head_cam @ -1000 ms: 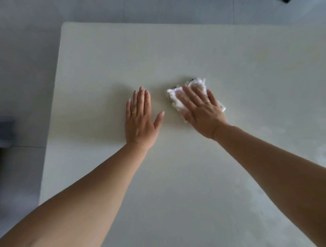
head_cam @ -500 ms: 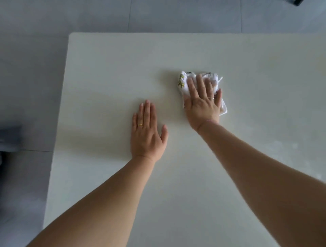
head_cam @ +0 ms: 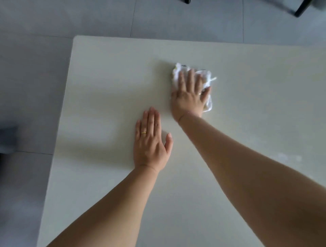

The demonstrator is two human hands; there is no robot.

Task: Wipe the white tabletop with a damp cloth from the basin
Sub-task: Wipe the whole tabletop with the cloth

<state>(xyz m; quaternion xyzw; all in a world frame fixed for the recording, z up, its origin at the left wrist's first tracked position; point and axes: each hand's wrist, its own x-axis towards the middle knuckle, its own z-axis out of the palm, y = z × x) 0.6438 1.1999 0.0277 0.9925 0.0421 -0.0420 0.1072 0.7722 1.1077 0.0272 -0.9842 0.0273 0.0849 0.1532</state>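
On the white rectangular desk (head_cam: 105, 88), the right hand (head_cam: 189, 98) presses a crumpled white cloth (head_cam: 177, 73) down, fingers (head_cam: 191, 79) straight and spread. The cloth's edge print is too blurred to read. Nearer the viewer, the left hand (head_cam: 150, 144) lies flat, fingers straight, holding nothing. Compared with half a second earlier, cloth and right hand lie nearer the far edge.

Grey tiled floor (head_cam: 176, 19) lies along the far and left edges of the table (head_cam: 105, 79), with a black furniture leg (head_cam: 302, 8) beyond the far right corner, a small dark item (head_cam: 185, 1), mostly cut off, beyond the far edge, and a blurred dark grey object (head_cam: 8, 139) off the left edge.
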